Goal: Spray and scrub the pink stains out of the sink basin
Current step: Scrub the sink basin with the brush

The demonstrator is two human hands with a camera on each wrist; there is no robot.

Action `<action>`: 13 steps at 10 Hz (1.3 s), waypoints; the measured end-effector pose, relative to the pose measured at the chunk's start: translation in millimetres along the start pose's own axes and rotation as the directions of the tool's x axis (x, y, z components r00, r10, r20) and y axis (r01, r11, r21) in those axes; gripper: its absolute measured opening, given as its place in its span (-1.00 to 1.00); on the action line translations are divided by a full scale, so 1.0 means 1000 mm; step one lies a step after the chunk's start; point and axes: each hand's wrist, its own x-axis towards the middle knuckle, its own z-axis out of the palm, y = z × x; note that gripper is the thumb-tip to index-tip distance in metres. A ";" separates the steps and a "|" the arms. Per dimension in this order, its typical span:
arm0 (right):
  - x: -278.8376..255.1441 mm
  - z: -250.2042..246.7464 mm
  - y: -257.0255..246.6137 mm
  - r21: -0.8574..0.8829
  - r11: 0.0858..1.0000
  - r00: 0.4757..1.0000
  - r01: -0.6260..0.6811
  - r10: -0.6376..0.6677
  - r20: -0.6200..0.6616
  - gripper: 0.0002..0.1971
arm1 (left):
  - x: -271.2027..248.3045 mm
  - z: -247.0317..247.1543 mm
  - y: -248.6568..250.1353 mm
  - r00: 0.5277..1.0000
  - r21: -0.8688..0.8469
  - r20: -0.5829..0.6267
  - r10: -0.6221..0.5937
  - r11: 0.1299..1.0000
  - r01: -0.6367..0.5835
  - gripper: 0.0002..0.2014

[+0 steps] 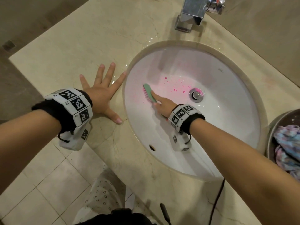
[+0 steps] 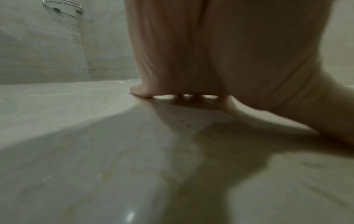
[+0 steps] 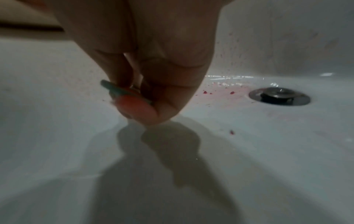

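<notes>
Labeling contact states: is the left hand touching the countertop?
Touching. The head view shows the left hand spread flat on the countertop; the left wrist view shows its fingertips meeting the surface.

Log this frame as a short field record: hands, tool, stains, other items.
left hand: flat, fingers spread, on the counter beside the sink
right hand: grips the brush, forefinger along its back
brush: bristles on the basin's left slope
pink stains: spots between brush and drain
other: faucet; cloth in a bowl
</notes>
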 end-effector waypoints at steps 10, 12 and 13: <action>0.021 0.001 0.017 -0.100 0.995 0.997 -0.021 0.013 -0.082 -0.38 | 0.000 -0.001 -0.001 1.000 -0.015 0.004 0.000 1.000 0.000 0.47; -0.002 -0.009 0.044 -0.179 0.983 0.998 -0.036 0.027 -0.052 -0.43 | 0.000 0.000 -0.001 1.000 -0.026 0.002 0.013 1.000 -0.013 0.47; 0.003 -0.019 0.052 -0.207 0.972 0.990 -0.110 0.089 -0.105 -0.42 | 0.001 0.001 -0.001 1.000 -0.031 0.007 0.016 0.999 -0.016 0.47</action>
